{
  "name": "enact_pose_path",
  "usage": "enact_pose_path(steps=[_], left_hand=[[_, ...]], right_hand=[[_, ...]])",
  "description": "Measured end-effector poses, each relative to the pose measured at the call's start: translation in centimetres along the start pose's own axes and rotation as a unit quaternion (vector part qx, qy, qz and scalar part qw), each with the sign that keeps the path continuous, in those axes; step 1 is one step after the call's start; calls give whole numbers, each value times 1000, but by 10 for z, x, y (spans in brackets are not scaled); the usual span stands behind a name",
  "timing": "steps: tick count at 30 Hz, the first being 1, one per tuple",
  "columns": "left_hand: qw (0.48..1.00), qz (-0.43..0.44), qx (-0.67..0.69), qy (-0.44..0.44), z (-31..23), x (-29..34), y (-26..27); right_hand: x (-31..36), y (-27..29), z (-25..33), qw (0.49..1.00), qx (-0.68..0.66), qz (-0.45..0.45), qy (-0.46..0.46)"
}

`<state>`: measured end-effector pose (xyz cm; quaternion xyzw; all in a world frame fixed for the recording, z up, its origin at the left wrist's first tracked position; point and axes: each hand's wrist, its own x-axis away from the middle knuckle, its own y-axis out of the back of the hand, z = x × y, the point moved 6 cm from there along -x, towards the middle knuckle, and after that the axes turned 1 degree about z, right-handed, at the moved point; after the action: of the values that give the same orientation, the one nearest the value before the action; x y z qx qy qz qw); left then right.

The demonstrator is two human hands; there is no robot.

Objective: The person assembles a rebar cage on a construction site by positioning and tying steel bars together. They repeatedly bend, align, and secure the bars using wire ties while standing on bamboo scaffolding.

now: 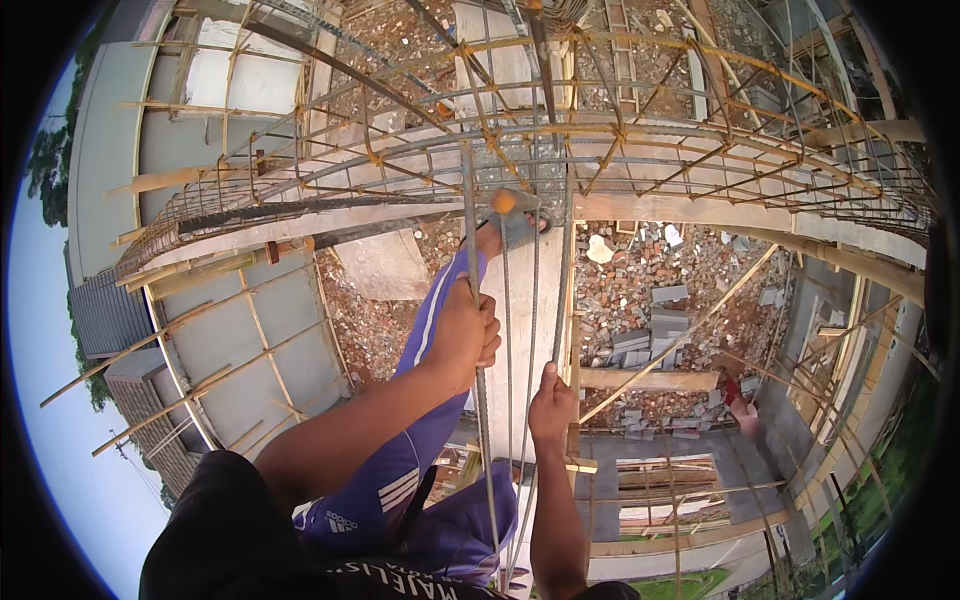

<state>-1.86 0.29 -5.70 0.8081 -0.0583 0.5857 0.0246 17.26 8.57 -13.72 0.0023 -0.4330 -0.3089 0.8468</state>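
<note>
Two long, slender, dull grey ribbed steel bars (469, 210) run lengthwise between the person's forearms, slightly bowed by the lens, one in each hand. The left hand (470, 335), farther forward, has its fingers curled tightly around the left bar; the right hand (552, 408) is closed on the right bar, thumb lying up along it. At least two thinner grey steel rods (506, 300) stretch between these two; where all the lengths crowd together near the person's body, an exact count cannot be told.

Below the hands are purple trousers (425, 470) with white stripes, and ahead is one foot in a grey sandal (534, 232). The foot is on a long, pale, narrow board (520, 370), over which the bars extend.

Beyond the foot, a rust-brown cage of tied steel bars (616, 128) crosses from side to side. Lower down lies reddish ground strewn with rubble (615, 285), with several grey rectangular blocks (664, 322) heaped to the right. One slanting wooden pole (690, 326) passes above them. Grey walls (215, 350) with thin poles stand to the left, pale sky (50, 400) beyond.
</note>
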Motion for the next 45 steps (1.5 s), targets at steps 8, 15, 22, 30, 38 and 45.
enact_pose_path(steps=[8, 15, 22, 30, 38, 45], left_hand=[[996, -85, -11, -25, 41, -107, 8], [978, -108, -166, -70, 56, -174, 19], [997, -65, -34, -19, 56, -126, 15], [1000, -13, -2, -19, 1, 48, 12], [995, -38, 3, -92, -54, 222, 43], [997, -54, 33, -45, -43, 151, 67]], right_hand=[[-22, -7, -29, 999, 44, -24, -2], [-58, -10, -52, 997, 74, -24, -28], [-41, -23, -63, 996, 70, -25, -50], [-26, -2, -60, 998, 49, -24, -33], [-7, 67, -31, 995, 75, -56, -27], [-10, 54, -24, 998, 51, -42, -22]])
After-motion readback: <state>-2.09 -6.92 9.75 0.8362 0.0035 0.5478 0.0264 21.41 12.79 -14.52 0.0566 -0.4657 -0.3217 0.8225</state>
